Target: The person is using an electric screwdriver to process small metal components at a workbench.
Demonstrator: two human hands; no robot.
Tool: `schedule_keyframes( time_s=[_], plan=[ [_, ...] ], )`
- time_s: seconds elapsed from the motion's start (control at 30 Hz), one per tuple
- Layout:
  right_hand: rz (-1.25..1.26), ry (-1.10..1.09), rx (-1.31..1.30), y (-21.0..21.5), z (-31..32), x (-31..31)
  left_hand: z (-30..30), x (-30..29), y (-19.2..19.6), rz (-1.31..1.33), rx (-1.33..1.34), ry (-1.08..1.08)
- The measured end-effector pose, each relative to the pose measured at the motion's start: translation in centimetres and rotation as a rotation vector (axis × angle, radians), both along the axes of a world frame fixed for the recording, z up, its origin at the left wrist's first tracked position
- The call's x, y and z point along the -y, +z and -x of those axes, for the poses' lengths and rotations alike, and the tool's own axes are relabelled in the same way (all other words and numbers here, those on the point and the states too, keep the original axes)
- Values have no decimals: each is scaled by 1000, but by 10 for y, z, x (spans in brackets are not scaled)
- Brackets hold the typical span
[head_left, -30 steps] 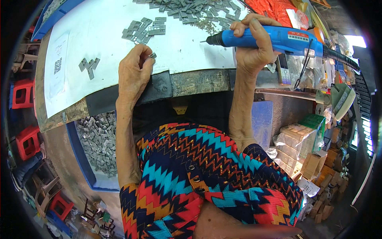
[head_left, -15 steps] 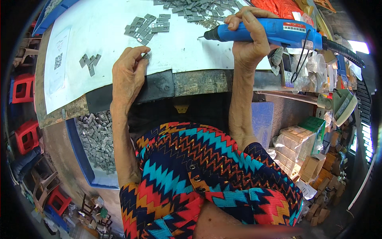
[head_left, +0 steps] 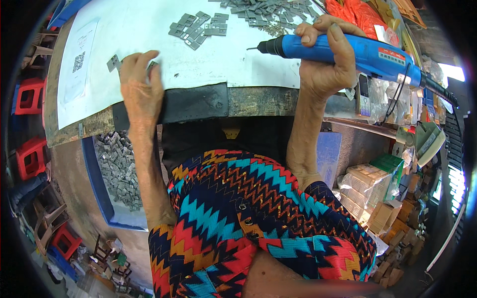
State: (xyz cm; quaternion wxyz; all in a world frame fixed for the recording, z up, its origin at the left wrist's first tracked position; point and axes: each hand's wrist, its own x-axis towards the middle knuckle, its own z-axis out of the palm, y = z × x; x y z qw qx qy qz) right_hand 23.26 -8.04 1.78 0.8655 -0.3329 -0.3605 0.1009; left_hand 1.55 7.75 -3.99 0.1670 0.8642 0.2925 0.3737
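Observation:
My right hand is closed round a blue electric screwdriver. Its thin bit points left, over the white sheet, touching nothing. On the left, my slightly blurred left hand is above the sheet's near part, fingers curled. A small dark grey plate shows between its thumb and fingers, mostly hidden. Beyond those fingers, other grey plates peek out, partly covered by the hand. A cluster of flat grey plates lies farther off, in the middle of the sheet.
A larger heap of grey plates and a scatter of tiny brownish parts lie at the far side. Below the table edge, a blue tray holds many grey pieces. A phone and plastic bags are at the right.
My left hand has moved left, to the small group of plates, partly covering it. The screwdriver stays in my right hand, while the view has shifted slightly.

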Motion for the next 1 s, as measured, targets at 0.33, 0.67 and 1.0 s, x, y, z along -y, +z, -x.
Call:
schedule_keyframes(
  time_s=[0.33, 0.67, 1.0],
  plan=[
    [-51, 105, -31, 11, 19, -1, -58, 60, 2, 469, 253, -377],
    [-35, 112, -14, 10, 19, -1, -59, 60, -5, 561, 290, -349],
    [-21, 133, -41, 10, 22, 0, -59, 60, -2, 524, 255, -349]
  ],
)
